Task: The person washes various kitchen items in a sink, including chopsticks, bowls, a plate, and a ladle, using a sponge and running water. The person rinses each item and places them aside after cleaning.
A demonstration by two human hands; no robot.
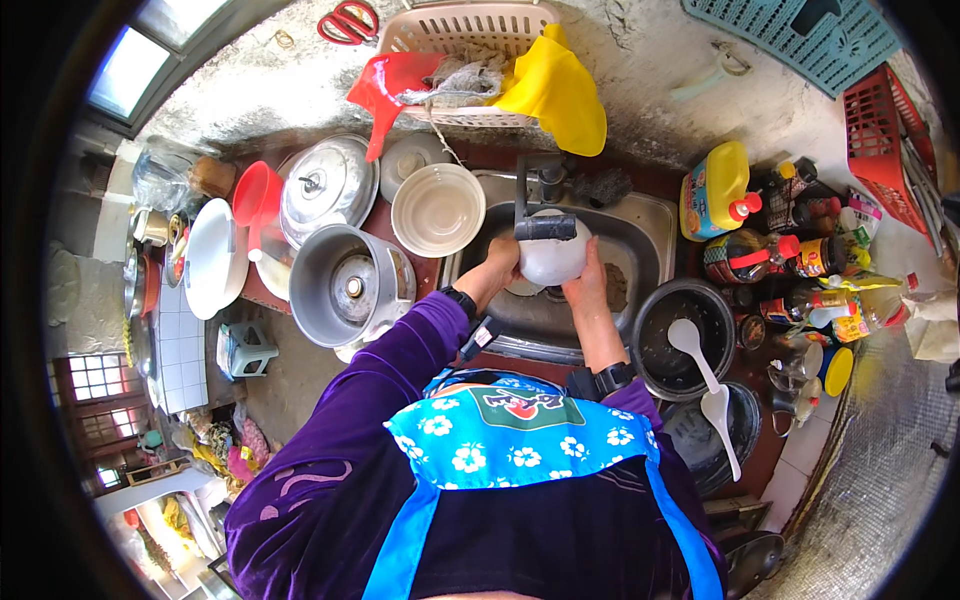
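Observation:
Both my hands hold a white bowl (553, 259) over the stainless steel sink (525, 326), just under the dark faucet (546, 227). My left hand (501, 262) grips the bowl's left side, and my right hand (589, 281) its right side. The faucet hides part of the bowl; whether water runs is unclear. A cream bowl (439, 210) stands at the sink's upper left corner. Below the bowl, the drain is partly visible. A dark scouring pad (606, 185) lies behind the sink, right of the faucet.
Left stand a grey metal pot (319, 285), a metal lid (326, 184), a red ladle (256, 196) and a white basin (210, 259). Right are a black pot (651, 352) with a white spoon (705, 352), a yellow detergent jug (720, 187) and several bottles. A pink basket (465, 22) hangs above.

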